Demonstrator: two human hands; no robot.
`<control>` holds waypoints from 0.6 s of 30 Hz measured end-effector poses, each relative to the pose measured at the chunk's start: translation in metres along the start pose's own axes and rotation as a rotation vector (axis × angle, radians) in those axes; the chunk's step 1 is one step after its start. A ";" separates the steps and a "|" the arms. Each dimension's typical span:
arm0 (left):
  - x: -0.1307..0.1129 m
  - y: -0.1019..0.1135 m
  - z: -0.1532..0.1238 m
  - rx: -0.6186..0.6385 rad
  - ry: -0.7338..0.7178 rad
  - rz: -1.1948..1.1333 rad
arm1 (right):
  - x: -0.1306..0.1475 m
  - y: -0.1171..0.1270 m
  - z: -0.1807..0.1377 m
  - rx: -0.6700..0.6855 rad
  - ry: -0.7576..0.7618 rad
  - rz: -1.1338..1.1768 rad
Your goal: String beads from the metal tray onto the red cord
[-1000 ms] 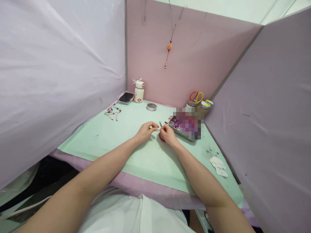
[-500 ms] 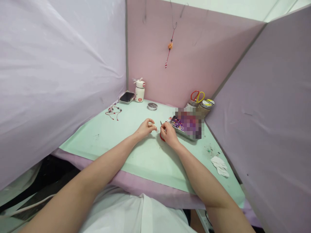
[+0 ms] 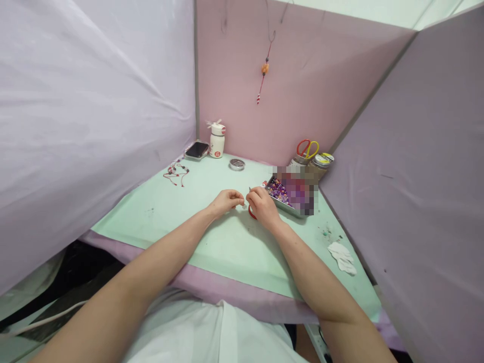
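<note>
My left hand (image 3: 226, 201) rests on the pale green table (image 3: 212, 237) with its fingers pinched on a tiny pale thing I cannot make out. Close to its right, my right hand (image 3: 262, 206) is curled shut on a small tool with a red handle (image 3: 251, 214) whose metal tip pokes up by the thumb. The fingertips of both hands almost meet. Just right of my right hand stands a metal tray of purple and red beads (image 3: 286, 194), partly blurred.
At the back left lie a phone (image 3: 196, 149), a small white bottle (image 3: 217, 141) and beaded red cords (image 3: 176, 173). A round tin (image 3: 237, 164) sits mid-back. Red and yellow scissors (image 3: 306, 148) stand in a jar beside a spool. A crumpled tissue (image 3: 342, 257) lies right. Fabric walls close three sides; a charm (image 3: 264, 68) hangs behind.
My hands stay in place; the right hand has closed in a little toward the left and curled further over the tool. The view has shifted slightly.
</note>
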State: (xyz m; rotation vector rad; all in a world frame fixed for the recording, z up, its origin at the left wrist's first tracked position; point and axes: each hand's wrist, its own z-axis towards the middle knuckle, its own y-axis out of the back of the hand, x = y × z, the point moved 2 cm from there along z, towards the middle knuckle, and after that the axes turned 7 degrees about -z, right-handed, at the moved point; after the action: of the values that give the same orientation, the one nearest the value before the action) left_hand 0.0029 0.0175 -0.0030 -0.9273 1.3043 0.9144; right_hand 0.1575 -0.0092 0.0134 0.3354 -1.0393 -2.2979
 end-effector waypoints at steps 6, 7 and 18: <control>-0.003 -0.002 -0.003 0.020 0.026 0.067 | 0.000 -0.002 -0.001 0.034 0.056 -0.046; -0.005 -0.003 -0.004 0.020 0.029 0.077 | 0.001 -0.002 -0.001 0.040 0.059 -0.044; -0.008 -0.002 -0.004 0.005 -0.023 0.070 | -0.011 -0.007 -0.002 0.015 -0.360 0.402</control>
State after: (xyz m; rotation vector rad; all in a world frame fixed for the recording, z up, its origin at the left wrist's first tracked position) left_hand 0.0026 0.0129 0.0044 -0.8693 1.3261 0.9728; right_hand 0.1636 0.0002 0.0067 -0.2736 -1.1725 -2.0202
